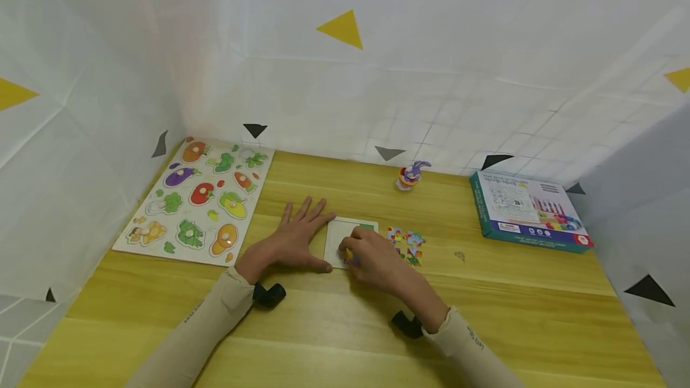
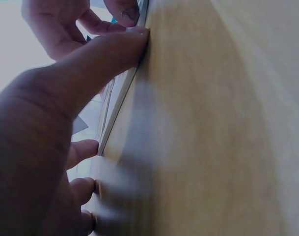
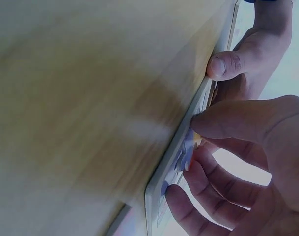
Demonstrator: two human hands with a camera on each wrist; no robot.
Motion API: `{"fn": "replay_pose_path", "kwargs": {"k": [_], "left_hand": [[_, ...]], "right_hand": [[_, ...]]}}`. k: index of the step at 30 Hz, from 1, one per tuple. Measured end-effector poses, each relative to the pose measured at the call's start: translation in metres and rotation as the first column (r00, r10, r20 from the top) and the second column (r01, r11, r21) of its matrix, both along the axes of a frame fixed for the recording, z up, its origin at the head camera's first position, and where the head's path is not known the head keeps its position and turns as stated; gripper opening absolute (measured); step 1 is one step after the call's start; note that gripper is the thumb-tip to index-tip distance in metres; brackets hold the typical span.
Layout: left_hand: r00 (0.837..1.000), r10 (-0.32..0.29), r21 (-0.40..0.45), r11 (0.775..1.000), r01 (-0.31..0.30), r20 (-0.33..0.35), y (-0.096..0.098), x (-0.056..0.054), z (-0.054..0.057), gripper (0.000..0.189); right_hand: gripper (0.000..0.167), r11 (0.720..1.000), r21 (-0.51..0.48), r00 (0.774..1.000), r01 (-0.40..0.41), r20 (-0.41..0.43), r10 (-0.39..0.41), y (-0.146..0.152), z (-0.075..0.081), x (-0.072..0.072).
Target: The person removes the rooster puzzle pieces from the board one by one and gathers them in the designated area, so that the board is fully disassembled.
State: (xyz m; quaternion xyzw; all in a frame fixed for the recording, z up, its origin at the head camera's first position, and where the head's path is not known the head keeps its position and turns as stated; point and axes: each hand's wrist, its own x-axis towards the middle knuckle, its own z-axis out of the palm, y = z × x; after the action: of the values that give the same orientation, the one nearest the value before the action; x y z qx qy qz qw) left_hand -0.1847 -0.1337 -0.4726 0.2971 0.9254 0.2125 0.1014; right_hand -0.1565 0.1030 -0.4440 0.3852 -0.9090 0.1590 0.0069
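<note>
My left hand [image 1: 293, 241] lies with fingers spread on the table, its thumb and index fingertips at the left edge of a small white puzzle tray [image 1: 335, 237]. Over that tray my right hand [image 1: 375, 261] pinches a colourful jigsaw piece [image 3: 186, 151] between thumb and fingers, low against the tray surface. The hand covers much of the piece and of the tray's right half in the head view. A green patch [image 1: 369, 226] shows at the tray's far right corner. Just right of the tray are several loose jigsaw pieces [image 1: 415, 243], nearest to my right hand.
A wooden vegetable peg puzzle [image 1: 214, 215] lies at the left. Towards the back stands a small purple rabbit figure [image 1: 411, 175] in a cup. A teal and white box [image 1: 530, 211] sits at the right. White sheeting [image 1: 302, 100] encloses the wooden table's back and sides.
</note>
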Motion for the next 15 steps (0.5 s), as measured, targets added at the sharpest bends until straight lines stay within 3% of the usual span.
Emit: {"fn": "replay_pose_path", "kwargs": {"k": [15], "left_hand": [[1.0, 0.0, -0.003, 1.0, 0.0, -0.007, 0.0002, 0.0002, -0.0022, 0.11]], "right_hand": [[0.023, 0.999, -0.043, 1.0, 0.018, -0.013, -0.019, -0.0011, 0.0008, 0.0029]]}}
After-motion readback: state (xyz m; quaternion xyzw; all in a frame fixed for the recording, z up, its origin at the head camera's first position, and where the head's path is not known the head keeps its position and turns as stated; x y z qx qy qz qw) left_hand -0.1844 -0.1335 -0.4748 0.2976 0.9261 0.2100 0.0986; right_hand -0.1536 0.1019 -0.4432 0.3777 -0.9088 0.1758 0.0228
